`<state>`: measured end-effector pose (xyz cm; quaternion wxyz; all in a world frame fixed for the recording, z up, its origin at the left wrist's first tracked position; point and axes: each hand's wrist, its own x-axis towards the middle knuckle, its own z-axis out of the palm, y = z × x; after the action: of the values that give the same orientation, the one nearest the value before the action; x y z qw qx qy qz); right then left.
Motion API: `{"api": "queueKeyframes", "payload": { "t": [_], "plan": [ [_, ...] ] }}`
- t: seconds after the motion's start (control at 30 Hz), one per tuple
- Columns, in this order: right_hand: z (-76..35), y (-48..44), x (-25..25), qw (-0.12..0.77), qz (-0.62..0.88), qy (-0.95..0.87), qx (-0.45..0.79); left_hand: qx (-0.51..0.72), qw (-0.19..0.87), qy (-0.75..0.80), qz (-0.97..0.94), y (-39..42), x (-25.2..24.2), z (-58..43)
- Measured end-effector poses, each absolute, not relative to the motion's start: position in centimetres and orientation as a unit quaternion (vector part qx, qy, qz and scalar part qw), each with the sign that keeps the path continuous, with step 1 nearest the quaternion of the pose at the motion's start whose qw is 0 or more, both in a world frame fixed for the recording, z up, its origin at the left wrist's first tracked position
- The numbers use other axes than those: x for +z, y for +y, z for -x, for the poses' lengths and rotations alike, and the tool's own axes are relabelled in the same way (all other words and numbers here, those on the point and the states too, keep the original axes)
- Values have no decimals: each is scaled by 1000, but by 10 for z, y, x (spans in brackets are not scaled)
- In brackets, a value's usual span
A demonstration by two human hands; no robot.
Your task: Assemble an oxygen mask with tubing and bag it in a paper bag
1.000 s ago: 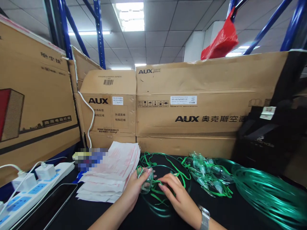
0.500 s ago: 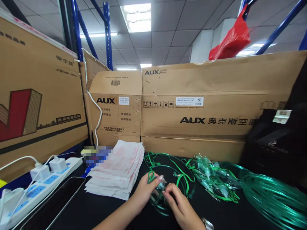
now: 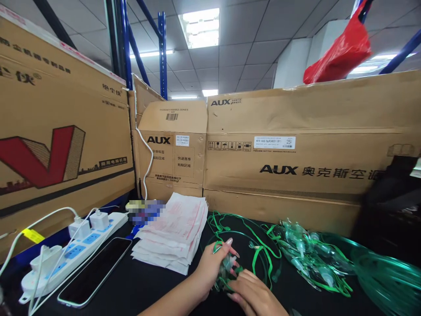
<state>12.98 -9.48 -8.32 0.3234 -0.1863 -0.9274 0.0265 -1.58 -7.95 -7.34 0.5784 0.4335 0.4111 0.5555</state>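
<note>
My left hand (image 3: 212, 265) is closed around a clear green plastic mask (image 3: 226, 272) with a green elastic strap (image 3: 259, 259), low in the middle of the view. My right hand (image 3: 253, 294) presses against the same mask from the right, its fingers curled on it. Both hands sit just above the black tabletop (image 3: 148, 289). A stack of flat white paper pouches (image 3: 176, 232) lies just left of my left hand. A pile of more green masks (image 3: 309, 254) lies to the right.
Coiled green tubing (image 3: 388, 276) fills the right corner. A phone (image 3: 95, 272) and a white power strip (image 3: 72, 254) with chargers lie at the left. Large cardboard boxes (image 3: 296, 153) wall in the back and left. A black bag (image 3: 391, 202) stands at the right.
The view has swung left and up, so my hands now sit lower in the frame. My hands have closed in together around the mask.
</note>
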Motion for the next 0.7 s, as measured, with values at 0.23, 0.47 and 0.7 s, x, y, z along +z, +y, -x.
{"api": "queueKeyframes", "payload": {
  "t": [0.23, 0.47, 0.7],
  "plan": [
    [-129, -92, -84, 338, 189, -922, 23, 559, 584, 421, -412, -79, -77, 11],
    [-139, -75, -92, 407, 275, -866, 97, 644, 558, 375, -366, -77, -52, 44],
    [-159, -38, -92, 460, 417, -764, 174, 625, 592, 335, -384, -84, -45, 49]
  ]
}}
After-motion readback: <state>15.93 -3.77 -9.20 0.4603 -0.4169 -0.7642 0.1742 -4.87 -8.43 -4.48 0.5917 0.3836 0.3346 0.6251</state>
